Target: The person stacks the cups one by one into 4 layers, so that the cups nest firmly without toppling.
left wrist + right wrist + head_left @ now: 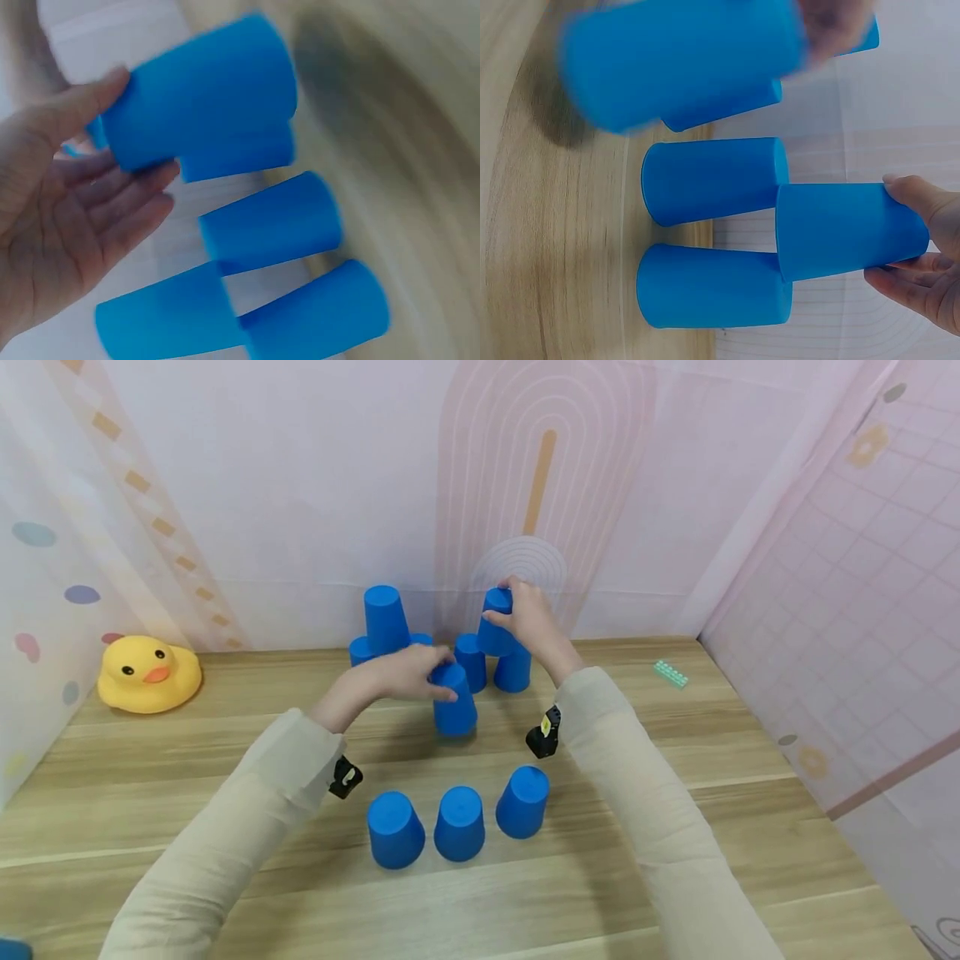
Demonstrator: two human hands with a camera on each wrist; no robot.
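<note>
— blue cups, then: what are they like, and where?
— smooth matte plastic, tapered cylinders, all mouth-down with the long axis upright. the left hand curls its fingers round the flat top of one cup at the centre of the frame, standing on the wooden table. the right hand grips a second cup a little higher and to the right, set on top of two base cups by the back wall.
— is that raised cup square?
— in the right wrist view it sits across the seam between the two cups under it, narrow end toward the fingers.
— and the others?
— a stacked pair at upper centre-left, one cup riding on lower ones. three loose cups in a slightly curved row toward the bottom centre, near each other, leaning outward in this view.
— anything inside them?
— cannot tell; every mouth faces the table.
— what else?
— a glossy yellow rubber duck at the left edge, a small mint-green studded brick at the right, pale grained planks underneath.
</note>
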